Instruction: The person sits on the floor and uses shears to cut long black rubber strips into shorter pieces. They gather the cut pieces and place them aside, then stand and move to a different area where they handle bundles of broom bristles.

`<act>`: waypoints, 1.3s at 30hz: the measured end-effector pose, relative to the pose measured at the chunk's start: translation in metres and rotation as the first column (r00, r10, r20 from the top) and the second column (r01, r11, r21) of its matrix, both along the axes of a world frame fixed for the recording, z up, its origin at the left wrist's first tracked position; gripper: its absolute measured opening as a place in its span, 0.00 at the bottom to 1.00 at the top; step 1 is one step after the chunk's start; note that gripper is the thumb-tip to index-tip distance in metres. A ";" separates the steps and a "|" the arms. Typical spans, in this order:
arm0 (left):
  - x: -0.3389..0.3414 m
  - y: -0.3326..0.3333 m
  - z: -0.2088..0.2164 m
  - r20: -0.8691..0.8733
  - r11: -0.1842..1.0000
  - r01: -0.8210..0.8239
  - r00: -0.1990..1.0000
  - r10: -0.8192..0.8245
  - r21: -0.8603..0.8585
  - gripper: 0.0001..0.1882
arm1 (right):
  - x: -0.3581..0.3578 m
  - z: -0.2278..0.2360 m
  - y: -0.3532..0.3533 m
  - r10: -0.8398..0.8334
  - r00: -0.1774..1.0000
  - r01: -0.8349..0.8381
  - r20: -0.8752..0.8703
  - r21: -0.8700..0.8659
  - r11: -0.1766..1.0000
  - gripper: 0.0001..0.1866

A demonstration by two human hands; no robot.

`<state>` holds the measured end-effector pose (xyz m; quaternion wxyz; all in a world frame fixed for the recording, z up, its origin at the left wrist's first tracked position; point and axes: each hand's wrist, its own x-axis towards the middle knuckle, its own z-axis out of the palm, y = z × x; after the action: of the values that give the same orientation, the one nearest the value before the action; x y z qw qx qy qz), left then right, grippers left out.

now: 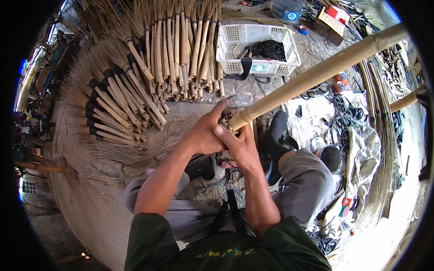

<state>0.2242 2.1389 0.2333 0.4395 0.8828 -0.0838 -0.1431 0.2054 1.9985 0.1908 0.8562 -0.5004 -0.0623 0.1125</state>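
In front of me a thick bamboo pole (316, 79) slants from my hands up to the far right. Its lower end meets a bunch of thin stalks (229, 125), whose cut tips show around it. My left hand (205, 131) is closed round the left side of the bunch, one finger pointing out past it. My right hand (244, 147) wraps it from the right, with the thumb across the front. Much of the bunch is hidden by my palms. Loose bristles (131, 153) fan out on the floor, left of my hands.
Many bamboo-handled brooms (169, 54) lie stacked at the far left. A white plastic basket (289, 49) holds black strips. To my right are a dark cup (330, 156), coiled black straps (346, 122) and a long bundle of stalks (382, 149). A water jug (288, 10) stands farther off.
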 end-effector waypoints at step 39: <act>-0.016 -0.012 -0.030 0.307 0.955 -0.209 0.942 0.138 0.212 0.26 | -0.027 -0.006 -0.008 0.038 0.961 0.204 0.276 -0.790 0.579 0.33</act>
<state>0.2079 2.1266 0.2036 0.3226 0.9450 -0.0504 0.0179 0.1782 1.9907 0.1843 0.5208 -0.8483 -0.0931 0.0207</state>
